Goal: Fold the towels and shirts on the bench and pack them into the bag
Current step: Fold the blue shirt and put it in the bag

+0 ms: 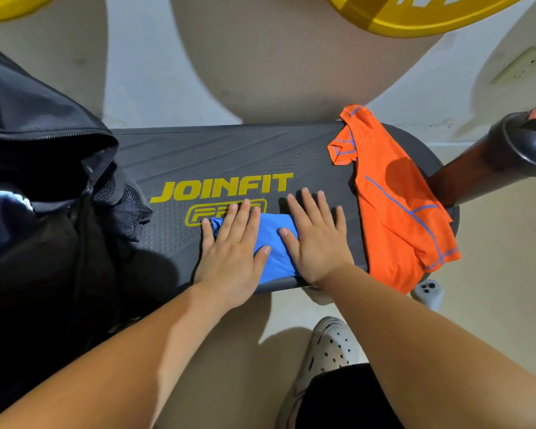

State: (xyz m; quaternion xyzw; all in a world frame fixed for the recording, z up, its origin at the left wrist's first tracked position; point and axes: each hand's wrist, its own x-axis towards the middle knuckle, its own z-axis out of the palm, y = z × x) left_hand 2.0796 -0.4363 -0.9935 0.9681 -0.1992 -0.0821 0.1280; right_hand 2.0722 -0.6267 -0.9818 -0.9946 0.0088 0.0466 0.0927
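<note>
Dark bench (229, 156) (JOINFIT logo): both hands' straight, spread fingers (242, 218) press folded blue cloth (276, 243).

We lose most of the blue cloth (276, 243) under the left hand (229, 252) and the right hand (316, 243), so we cannot count its folds, and the left fingers (246, 213) cover part of the lower word of the yellow logo (223, 187) on the bench (229, 150). Over on the left the black bag (44, 181) runs off the edge of view, its mouth too dark to read, with just a pale blurred patch (7, 205) we cannot name. The orange shirt (396, 205) hides the bench's right end, while the yellow discs (415, 13) and the dark cylinder (508, 150) are cut by the edges.
</note>
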